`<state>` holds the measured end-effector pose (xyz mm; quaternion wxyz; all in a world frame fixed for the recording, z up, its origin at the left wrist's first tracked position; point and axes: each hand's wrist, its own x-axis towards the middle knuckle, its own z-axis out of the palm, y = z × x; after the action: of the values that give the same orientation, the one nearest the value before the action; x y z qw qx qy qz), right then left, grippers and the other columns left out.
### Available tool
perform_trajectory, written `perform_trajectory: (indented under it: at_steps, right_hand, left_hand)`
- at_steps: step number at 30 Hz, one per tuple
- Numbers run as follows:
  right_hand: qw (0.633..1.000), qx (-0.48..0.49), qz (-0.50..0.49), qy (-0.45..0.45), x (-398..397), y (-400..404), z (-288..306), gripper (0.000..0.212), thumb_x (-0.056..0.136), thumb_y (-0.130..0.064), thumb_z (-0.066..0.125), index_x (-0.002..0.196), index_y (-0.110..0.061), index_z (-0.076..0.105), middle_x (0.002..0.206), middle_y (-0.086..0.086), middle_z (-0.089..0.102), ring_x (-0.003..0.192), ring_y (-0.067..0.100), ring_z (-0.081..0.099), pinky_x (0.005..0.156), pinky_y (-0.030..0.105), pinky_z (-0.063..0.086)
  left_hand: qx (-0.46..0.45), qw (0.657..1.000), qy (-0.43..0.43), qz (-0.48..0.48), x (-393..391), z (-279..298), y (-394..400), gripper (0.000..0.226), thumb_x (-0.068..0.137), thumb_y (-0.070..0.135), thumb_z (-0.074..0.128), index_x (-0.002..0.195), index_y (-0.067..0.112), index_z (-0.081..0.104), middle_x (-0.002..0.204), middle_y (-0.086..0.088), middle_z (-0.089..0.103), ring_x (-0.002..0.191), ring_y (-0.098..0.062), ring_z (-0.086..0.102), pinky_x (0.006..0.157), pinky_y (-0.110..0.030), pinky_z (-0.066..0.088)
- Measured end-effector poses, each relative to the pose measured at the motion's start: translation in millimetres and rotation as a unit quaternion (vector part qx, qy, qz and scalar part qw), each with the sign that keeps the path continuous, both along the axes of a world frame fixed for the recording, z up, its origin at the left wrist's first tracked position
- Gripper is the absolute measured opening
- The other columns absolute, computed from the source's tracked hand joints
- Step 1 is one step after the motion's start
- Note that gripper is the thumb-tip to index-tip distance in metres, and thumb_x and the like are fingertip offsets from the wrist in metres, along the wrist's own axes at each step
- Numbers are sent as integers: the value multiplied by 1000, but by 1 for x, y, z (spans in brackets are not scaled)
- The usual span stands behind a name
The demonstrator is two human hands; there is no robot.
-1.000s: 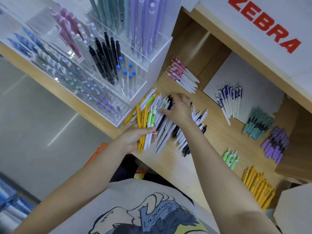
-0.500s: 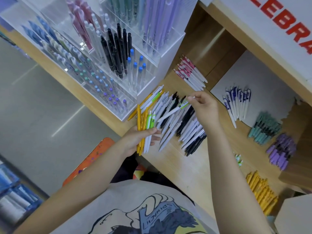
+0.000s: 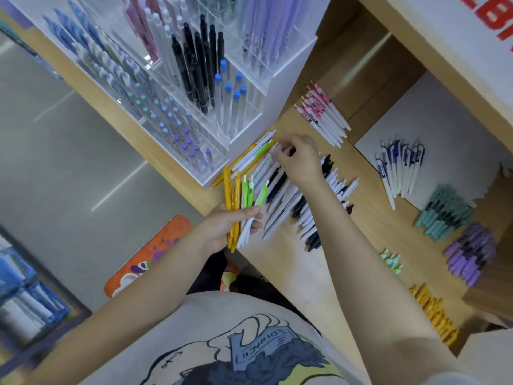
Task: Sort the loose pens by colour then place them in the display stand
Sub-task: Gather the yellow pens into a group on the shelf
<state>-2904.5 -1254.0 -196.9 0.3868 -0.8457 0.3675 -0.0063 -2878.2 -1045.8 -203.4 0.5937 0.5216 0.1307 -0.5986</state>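
I see a wooden shelf (image 3: pixel 291 273). The clear display stand (image 3: pixel 244 126) stands on it at 11 o'clock. A loose pile of black and white pens (image 3: pixel 294 201) lies in the middle. At 1 o'clock lie pink pens (image 3: pixel 322 115), at 3 o'clock blue pens (image 3: pixel 399 168) on a white sheet (image 3: pixel 444 129), teal pens (image 3: pixel 444 212) and purple pens (image 3: pixel 472 254). At 4 o'clock I see green pens (image 3: pixel 392 261) and yellow pens (image 3: pixel 435 315).

Even, fairly bright indoor light fills the scene, with soft, faint shadows under the forearms on the wooden worktop (image 3: pixel 291 273). Pale streaks of glare lie across the grey floor (image 3: pixel 83 162), and the clear display stand (image 3: pixel 249 126) shows small highlights along its edges. The whole picture is slightly soft; the right hand (image 3: pixel 298 159) and the far corners are smeared. Wide-angle distortion bends the straight shelf edges near the borders.
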Motion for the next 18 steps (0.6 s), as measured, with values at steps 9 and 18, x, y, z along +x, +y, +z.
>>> perform_trajectory:
  at_steps: [9,18]
  right_hand:
    - [993,-74,29,92,31,15,-30,72,72,-55,80,123,-11,54,136,10,45,131,28,33,110,45,29]
    - [977,141,-125,-96,24,5,1,25,92,-14,67,109,-20,49,88,5,61,78,20,62,71,30,52]
  left_hand:
    - [-5,996,48,74,-12,-8,22,19,88,-3,66,107,3,66,88,-11,73,79,-21,74,71,-33,61]
    - [4,997,43,66,-13,-6,25,16,95,7,62,110,5,67,94,-5,76,83,-18,74,71,-29,61]
